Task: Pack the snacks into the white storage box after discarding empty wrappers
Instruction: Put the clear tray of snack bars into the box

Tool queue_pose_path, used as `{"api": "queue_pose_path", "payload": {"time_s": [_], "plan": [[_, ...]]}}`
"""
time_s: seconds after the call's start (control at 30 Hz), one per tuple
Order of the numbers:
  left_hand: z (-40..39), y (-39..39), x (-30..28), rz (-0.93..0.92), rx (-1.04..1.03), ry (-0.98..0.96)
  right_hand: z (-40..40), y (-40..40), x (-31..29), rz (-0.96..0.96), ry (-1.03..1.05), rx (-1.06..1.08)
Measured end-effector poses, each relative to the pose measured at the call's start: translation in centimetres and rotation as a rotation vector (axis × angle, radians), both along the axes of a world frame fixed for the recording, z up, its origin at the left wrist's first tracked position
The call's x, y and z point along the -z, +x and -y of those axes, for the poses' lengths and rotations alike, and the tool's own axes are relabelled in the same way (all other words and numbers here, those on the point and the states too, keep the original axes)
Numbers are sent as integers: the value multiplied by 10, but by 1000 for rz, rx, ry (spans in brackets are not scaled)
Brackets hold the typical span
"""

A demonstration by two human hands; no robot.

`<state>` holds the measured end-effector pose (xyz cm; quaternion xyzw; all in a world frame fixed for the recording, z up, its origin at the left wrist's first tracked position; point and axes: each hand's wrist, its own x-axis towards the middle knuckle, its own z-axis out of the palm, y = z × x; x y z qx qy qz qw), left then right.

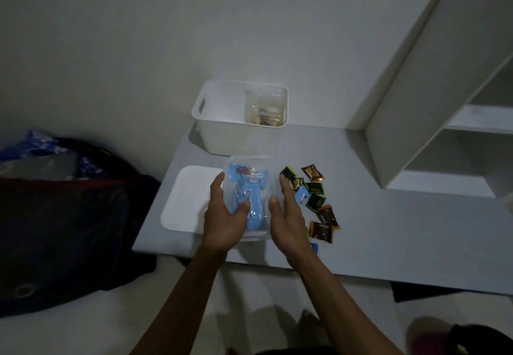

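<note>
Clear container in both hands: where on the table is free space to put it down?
Bare tabletop lies right of the scattered snack packets, up to the shelf unit. The left half of the white storage box is also free, beside a clear container. It is crowded between the white lid and the packets, where both hands hold the container.

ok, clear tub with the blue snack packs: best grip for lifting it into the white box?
Probably the two long side walls of the clear tub, one palm per side, as the left hand and right hand do now. It is tall, smooth and loosely filled, so squeezing from both sides keeps it level on the way to the white storage box.
</note>
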<state>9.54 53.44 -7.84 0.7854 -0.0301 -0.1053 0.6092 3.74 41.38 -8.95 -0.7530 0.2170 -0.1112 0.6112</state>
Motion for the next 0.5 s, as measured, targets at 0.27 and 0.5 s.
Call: {"api": "queue_pose_path", "payload": {"time_s": [0.27,0.5], "plan": [[-6,78,-47,55,50,-78,-4,80,-43,83,-73,65],[10,194,-81,135,52,-88,18,189,-81,180,-59,91]]}}
